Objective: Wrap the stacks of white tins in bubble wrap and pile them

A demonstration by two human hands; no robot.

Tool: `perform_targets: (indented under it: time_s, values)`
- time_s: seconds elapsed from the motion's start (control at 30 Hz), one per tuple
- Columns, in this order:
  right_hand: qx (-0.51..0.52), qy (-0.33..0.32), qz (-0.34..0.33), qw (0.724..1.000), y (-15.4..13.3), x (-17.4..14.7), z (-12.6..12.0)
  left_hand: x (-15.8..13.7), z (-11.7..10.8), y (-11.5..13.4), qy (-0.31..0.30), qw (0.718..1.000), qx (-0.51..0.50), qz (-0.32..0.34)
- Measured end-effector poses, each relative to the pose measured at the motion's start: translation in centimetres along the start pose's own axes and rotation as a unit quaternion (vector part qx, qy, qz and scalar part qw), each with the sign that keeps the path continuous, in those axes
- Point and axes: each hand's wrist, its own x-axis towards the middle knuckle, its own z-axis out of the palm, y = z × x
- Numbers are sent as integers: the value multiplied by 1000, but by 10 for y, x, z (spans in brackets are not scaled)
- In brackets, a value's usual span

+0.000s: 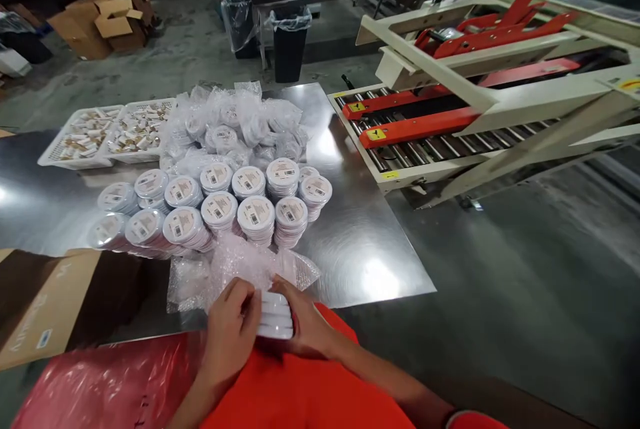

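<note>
Roller conveyor (400,155) stands near the right edge of the metal table (370,229). Tabletop shows open along that edge, down to the near corner. Wrapped bundles (225,122) crowd the far side; two rows of stacked discs (219,207) take the middle. Bubble wrap (240,259) lies between these and the hands. At the near edge, left hand (230,322) and right hand (310,329) jointly grasp white discs (275,315), rims toward the camera.

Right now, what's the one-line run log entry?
left hand: at white stack | right hand: holding white stack | bubble wrap: on table, beyond hands | labelled stacks: behind bubble wrap
</note>
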Motion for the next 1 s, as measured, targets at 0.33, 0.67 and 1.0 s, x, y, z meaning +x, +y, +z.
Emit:
perform_targets:
  time_s: [0.33, 0.67, 1.0]
  values:
    - [65, 71, 114, 989, -5, 9, 2, -1, 0, 0, -69, 990, 75, 102]
    - [271, 122, 191, 935, -8, 20, 2, -6, 17, 4, -114, 990, -69, 34]
    - [345, 37, 144, 927, -3, 21, 3, -9, 2, 1, -51, 978, 125, 157]
